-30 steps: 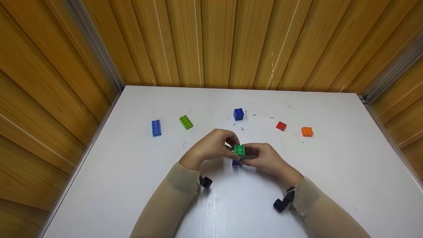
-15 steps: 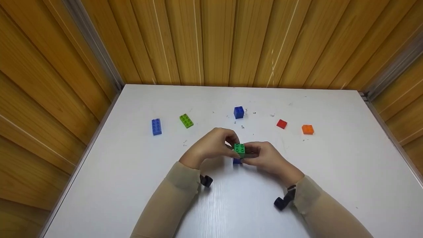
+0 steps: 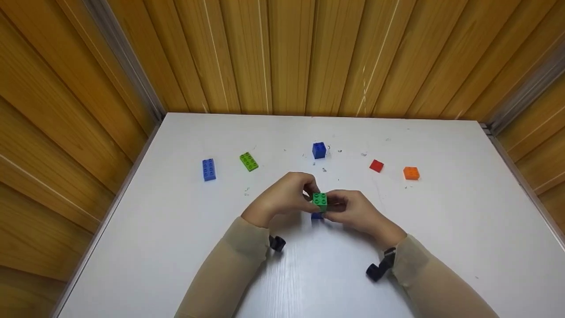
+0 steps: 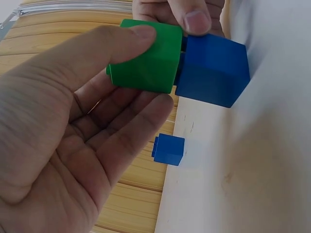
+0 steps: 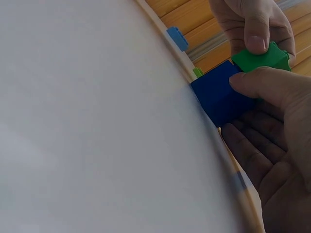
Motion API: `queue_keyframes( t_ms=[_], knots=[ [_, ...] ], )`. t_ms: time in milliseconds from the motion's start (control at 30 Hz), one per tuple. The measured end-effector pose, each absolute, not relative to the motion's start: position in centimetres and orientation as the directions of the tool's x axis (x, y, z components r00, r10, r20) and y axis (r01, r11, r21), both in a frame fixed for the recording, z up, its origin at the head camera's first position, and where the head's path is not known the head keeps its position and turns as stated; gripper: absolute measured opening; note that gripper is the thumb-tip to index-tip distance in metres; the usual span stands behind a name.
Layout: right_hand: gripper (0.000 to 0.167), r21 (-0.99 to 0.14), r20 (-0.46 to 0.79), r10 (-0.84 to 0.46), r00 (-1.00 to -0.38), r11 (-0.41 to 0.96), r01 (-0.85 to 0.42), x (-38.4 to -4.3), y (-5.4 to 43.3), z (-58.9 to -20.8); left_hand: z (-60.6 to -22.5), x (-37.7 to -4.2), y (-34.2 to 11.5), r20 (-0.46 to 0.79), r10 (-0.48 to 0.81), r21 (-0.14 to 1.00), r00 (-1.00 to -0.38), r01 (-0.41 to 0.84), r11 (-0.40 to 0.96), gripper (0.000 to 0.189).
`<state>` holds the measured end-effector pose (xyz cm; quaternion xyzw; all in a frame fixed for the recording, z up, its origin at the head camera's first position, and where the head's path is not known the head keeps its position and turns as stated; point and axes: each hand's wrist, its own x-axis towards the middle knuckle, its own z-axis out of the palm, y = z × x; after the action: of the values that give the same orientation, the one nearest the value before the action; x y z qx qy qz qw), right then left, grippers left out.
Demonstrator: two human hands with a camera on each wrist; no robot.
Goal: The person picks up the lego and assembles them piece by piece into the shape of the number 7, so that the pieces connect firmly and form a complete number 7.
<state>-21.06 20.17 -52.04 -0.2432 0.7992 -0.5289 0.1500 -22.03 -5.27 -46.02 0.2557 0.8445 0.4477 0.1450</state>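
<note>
My left hand [image 3: 284, 194] pinches a green building brick [image 4: 155, 63] between thumb and fingers, its studs facing up in the head view. Directly below is a dark blue brick [image 4: 214, 73], which my right hand [image 3: 357, 212] grips from the right with its thumb on one side. In the left wrist view the green brick lines up on the blue one's stud side, and a narrow gap with blue studs shows between them. The blue brick is close over the white table [image 3: 282, 274]. From above, the green brick and the fingers hide most of it.
Farther back on the table lie a long blue brick [image 3: 209, 169], a lime green brick [image 3: 249, 161], a tall blue brick [image 3: 319, 150], a small red piece [image 3: 376, 166] and an orange brick [image 3: 411, 173]. Wood-look panels [image 3: 287, 57] stand behind the table and at both sides.
</note>
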Motion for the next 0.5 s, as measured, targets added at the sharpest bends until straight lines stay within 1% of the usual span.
queue_keyframes(
  t_ms=[167,500],
  knots=[
    [0.044,-0.913,0.031,-0.554,-0.832,0.324,-0.25,-21.1,20.19,-52.05,-46.01,-21.98,-5.19,-0.018,0.561,0.828,-0.828,0.302,0.472,0.023],
    [0.035,-0.888,0.031,-0.532,-0.846,0.374,-0.267,-21.08,20.31,-51.88,-46.36,-22.08,-5.14,-0.051,0.562,0.843,-0.826,0.266,0.468,0.025]
  ],
)
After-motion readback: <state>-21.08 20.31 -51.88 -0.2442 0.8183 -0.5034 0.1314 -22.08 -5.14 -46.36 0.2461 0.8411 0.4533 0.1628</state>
